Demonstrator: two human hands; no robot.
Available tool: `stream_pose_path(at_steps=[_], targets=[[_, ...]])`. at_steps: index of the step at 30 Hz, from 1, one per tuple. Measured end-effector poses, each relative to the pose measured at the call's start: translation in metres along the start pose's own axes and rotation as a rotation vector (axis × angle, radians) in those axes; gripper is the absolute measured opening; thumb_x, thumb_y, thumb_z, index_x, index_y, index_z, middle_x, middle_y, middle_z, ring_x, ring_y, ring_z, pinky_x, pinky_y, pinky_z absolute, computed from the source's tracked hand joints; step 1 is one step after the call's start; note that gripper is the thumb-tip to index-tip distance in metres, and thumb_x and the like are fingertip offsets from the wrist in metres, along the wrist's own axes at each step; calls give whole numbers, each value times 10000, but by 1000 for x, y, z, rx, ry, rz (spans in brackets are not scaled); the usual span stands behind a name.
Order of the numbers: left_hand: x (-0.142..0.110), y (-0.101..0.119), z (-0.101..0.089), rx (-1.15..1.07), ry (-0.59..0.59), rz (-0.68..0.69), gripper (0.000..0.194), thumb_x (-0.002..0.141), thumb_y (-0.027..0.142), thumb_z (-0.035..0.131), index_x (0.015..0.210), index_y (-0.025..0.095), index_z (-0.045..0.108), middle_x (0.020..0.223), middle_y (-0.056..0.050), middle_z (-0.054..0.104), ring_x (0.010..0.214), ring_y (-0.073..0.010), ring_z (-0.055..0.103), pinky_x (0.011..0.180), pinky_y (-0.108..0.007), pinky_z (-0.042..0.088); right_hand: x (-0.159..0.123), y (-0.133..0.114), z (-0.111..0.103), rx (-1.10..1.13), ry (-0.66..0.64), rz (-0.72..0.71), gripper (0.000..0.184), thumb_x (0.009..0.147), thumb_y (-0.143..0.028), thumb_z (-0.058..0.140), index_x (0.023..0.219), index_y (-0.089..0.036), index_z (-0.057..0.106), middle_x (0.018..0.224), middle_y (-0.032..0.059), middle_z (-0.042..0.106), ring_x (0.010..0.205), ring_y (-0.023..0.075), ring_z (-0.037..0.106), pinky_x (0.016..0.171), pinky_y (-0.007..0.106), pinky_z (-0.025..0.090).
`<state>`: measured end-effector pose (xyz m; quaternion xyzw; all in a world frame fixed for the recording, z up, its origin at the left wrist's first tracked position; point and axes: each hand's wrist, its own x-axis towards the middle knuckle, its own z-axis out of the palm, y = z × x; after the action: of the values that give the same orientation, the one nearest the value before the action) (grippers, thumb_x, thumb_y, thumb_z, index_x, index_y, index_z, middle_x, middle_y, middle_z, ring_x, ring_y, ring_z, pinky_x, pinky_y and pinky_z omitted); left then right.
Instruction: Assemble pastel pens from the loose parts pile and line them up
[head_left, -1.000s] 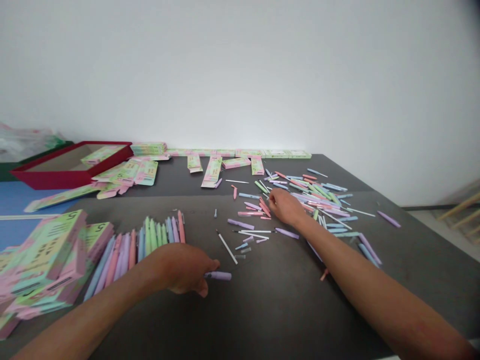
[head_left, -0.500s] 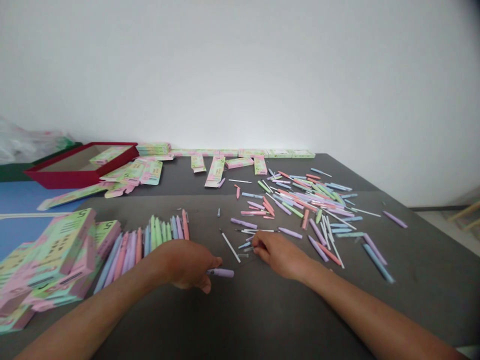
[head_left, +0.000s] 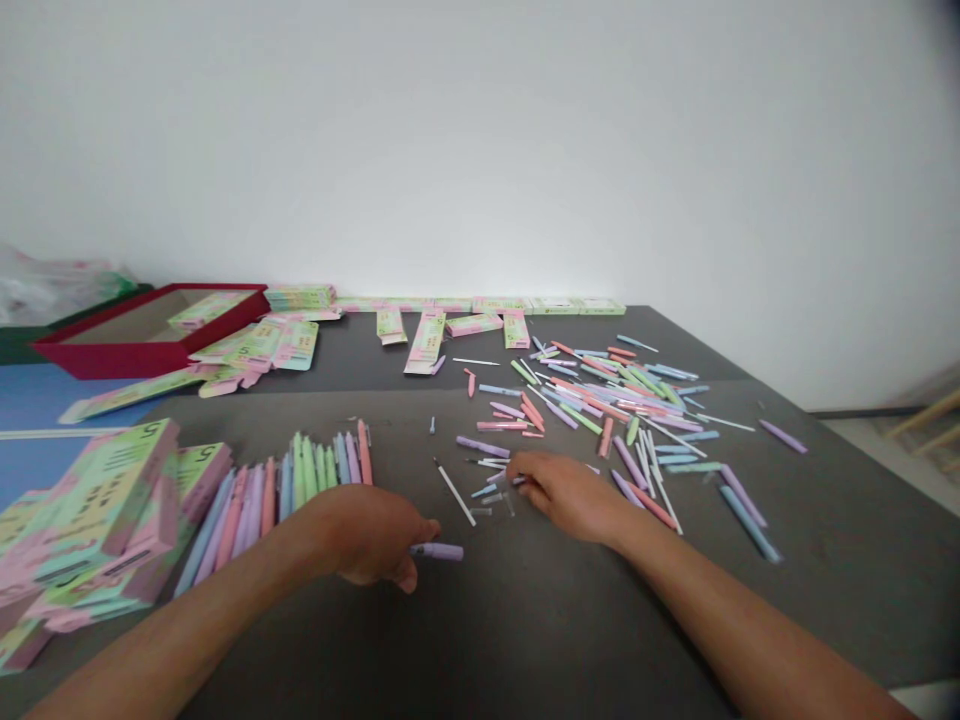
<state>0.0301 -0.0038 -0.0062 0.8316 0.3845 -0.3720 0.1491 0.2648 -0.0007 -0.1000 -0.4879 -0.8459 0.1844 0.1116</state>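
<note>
One lilac pen [head_left: 439,551] lies sideways on the dark table [head_left: 600,620], under the closed fingers of the left hand [head_left: 367,535] (its long axis points toward the right hand [head_left: 570,497]). Right fingers are together beside small pen parts [head_left: 491,495]; I cannot tell if they hold any.

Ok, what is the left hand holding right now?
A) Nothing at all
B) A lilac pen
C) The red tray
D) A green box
B: the left hand is closed on the end of the lilac pen, which sticks out past the fingertips.
</note>
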Motion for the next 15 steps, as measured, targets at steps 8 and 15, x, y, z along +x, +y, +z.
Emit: stream_pose_path(at_steps=[8,15], targets=[[0,1,2,12,9,-3,573,790,297,622,1349,231,517,1024,-144,727,904,-309,673,660,-340,501,3,-12,11,-131,-79,-31,111,888,-212,520,960,-212,604,946,49,620,876,185,581,723,272,358],[0,2,2,-11,-2,-3,592,798,297,621,1371,229,492,1075,-159,711,946,-335,662,694,-368,503,5,-20,22,-50,-14,-12,50,876,-226,549,903,-198,580,924,43,629,843,175,567,689,263,335]])
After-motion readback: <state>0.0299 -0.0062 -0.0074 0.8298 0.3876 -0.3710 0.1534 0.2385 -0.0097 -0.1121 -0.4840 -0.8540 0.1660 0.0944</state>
